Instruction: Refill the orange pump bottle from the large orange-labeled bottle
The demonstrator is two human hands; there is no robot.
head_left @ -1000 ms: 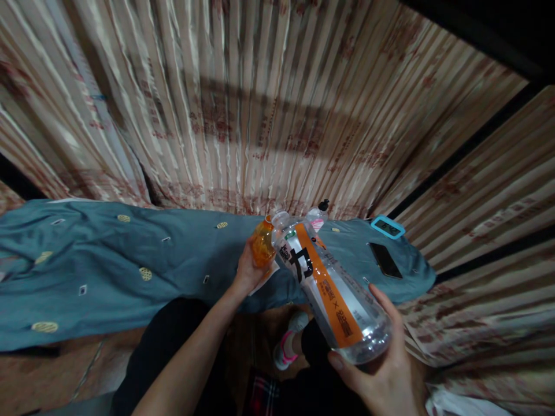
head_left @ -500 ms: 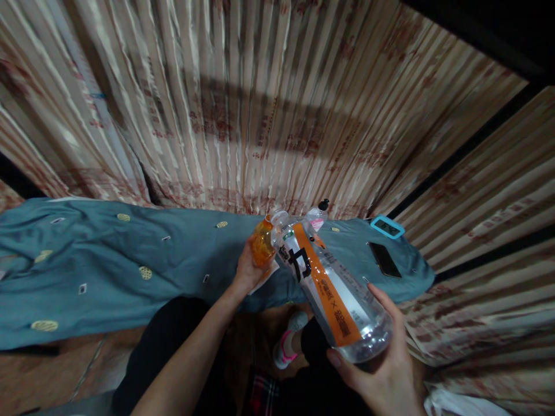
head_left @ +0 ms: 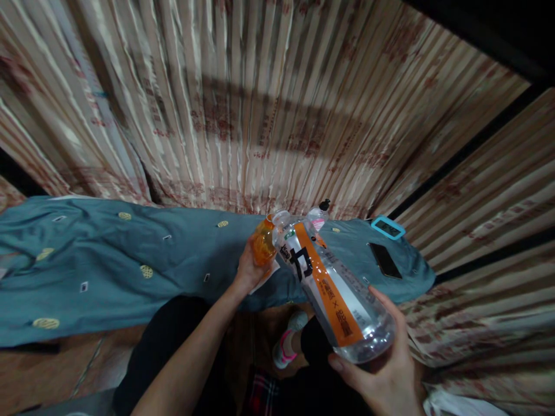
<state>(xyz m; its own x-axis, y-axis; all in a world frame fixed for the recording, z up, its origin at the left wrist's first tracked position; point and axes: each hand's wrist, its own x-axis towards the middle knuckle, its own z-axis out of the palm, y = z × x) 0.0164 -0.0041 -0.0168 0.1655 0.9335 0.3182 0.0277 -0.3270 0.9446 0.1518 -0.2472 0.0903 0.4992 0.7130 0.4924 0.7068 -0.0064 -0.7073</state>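
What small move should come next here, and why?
Perhaps steady the large clear bottle before tilting it further: the right grip has it slanted, held near the base, and its neck is close to the top of the small orange bottle in the left grip. Whether they touch is unclear.

The large, clear, cylindrical plastic bottle (head_left: 369, 338) looks smooth and glossy, its orange-and-silver wrap label (head_left: 332, 289) shiny, with a metallic gleam on the silver part. The small, rounded, amber-orange bottle (head_left: 262, 247) is see-through and glossy, apparently plastic. The teal patterned bed cloth (head_left: 186, 254) is soft, wrinkled fabric with a faint sheen. The pleated beige-and-red curtain (head_left: 243, 150) is cloth with satiny highlights. The flat black rectangular phone (head_left: 385, 260) has a smooth, dark face; the light-blue rounded clock frame (head_left: 399, 234) looks like smooth plastic.
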